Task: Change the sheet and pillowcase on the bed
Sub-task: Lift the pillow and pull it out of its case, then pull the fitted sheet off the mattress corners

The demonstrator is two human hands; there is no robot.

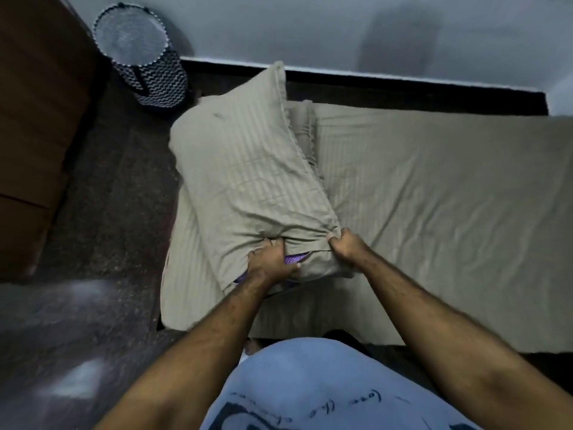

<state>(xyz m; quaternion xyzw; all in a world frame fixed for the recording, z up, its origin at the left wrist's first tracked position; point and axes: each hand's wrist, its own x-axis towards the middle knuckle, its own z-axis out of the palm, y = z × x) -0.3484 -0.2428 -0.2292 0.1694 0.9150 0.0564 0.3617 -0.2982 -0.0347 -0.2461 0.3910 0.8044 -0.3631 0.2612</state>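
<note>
sheet: we judge the beige striped cotton bedsheet [434, 193] on | pillowcase: our left hand [273, 262] and right hand [344, 248] pinch the matching beige striped pillowcase [248, 169] mouth, fingers curled (purple dotted pillow [293, 259] peeking, closing left)

Both arms are bare all the way down, no sleeves, no watch or rings that I can make out. Nearer the body than the hands there's a light blue t-shirt [310, 377] with dark handwriting-style print.

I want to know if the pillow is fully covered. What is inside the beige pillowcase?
A purple dotted pillow peeks from the open end of the pillowcase, between the left hand and right hand gripping it. The rest is hidden by fabric.
</note>
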